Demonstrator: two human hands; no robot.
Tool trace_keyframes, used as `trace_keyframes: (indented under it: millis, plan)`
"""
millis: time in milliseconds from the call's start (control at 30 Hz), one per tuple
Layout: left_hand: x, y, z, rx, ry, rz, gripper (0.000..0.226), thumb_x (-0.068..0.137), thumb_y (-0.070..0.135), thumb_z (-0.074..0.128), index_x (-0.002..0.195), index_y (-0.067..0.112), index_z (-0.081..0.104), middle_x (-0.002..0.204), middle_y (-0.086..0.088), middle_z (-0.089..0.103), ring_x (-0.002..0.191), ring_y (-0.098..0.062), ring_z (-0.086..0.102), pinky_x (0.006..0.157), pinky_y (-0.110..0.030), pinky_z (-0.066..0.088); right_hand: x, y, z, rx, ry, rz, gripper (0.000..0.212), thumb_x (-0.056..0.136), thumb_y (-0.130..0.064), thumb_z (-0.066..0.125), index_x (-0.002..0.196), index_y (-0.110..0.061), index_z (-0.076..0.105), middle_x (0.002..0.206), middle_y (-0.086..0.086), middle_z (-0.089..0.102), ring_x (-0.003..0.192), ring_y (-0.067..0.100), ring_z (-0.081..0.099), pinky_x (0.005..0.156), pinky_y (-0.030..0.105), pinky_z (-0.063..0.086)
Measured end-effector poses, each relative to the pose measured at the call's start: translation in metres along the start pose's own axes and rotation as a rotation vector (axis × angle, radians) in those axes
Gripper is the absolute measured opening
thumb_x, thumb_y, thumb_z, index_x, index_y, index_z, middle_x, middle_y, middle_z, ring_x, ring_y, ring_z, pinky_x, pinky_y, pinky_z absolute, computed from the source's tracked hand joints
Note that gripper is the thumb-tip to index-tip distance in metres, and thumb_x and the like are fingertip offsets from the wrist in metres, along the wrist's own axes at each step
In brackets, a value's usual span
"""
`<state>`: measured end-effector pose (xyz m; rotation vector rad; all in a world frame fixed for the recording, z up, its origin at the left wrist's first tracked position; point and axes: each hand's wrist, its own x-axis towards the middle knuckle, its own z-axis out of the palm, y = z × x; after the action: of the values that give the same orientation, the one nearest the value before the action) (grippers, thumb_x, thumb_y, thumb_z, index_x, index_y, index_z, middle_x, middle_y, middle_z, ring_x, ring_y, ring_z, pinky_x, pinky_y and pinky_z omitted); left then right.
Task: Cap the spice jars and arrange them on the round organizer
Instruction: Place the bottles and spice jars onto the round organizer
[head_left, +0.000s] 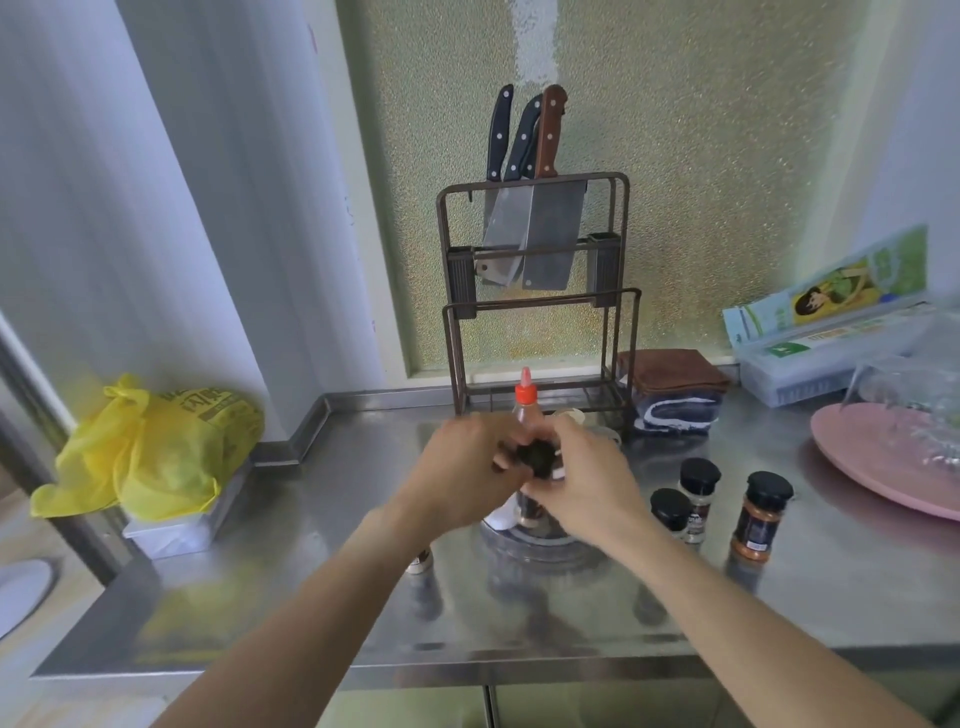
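Observation:
Both my hands meet over the round clear organizer (540, 545) at the counter's middle. My left hand (462, 478) and my right hand (582, 478) are closed around one spice jar (532, 506), with its black cap (535, 457) between my fingers. I cannot tell whether the cap is seated. To the right stand three capped jars: a pale one (671, 514), one behind it (699, 480), and an orange-spice jar (761, 512). Another jar (420, 561) peeks out under my left forearm, mostly hidden.
A red-capped sauce bottle (524, 402) stands just behind my hands, before a knife rack (540, 291) with cleavers. A pink plate (883, 457) lies at the right, folded towels (672, 389) behind, a yellow bag (150, 447) on a white box at the left. The steel counter's front edge (363, 670) is near.

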<state>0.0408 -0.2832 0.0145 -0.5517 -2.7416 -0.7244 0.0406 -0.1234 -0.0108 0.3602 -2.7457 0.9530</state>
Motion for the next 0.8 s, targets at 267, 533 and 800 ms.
trace_keyframes:
  millis: [267, 533, 800]
  plan:
    - [0.078, -0.013, 0.02, 0.314, -0.077, 0.056, 0.022, 0.082, 0.024, 0.071, 0.102, 0.023, 0.077, 0.106, 0.0, 0.075, 0.099, -0.025, 0.068, 0.09, -0.043, 0.056, 0.073, 0.027, 0.008, -0.217, -0.029, -0.01, 0.029, 0.083, -0.019, 0.076, 0.11, -0.017, 0.066, 0.113, 0.004, 0.068, 0.111, 0.027, 0.064, 0.088, 0.037, 0.052]
    - [0.085, -0.034, 0.051, 0.433, -0.187, 0.054, 0.013, 0.083, 0.019, 0.064, 0.089, 0.018, 0.075, 0.102, -0.007, 0.075, 0.098, -0.031, 0.069, 0.084, -0.045, 0.06, 0.084, 0.045, 0.048, -0.254, -0.037, -0.035, 0.023, 0.086, -0.023, 0.072, 0.106, -0.015, 0.063, 0.1, 0.009, 0.074, 0.098, 0.032, 0.069, 0.089, 0.045, 0.056]
    - [0.05, -0.042, -0.002, 0.177, 0.001, -0.046, 0.022, 0.094, 0.025, 0.058, 0.106, 0.025, 0.077, 0.111, 0.004, 0.078, 0.097, -0.019, 0.072, 0.085, -0.038, 0.059, 0.057, 0.017, 0.019, -0.243, 0.09, -0.085, 0.038, 0.088, -0.023, 0.077, 0.123, -0.022, 0.061, 0.115, -0.004, 0.067, 0.103, 0.02, 0.068, 0.085, 0.037, 0.057]
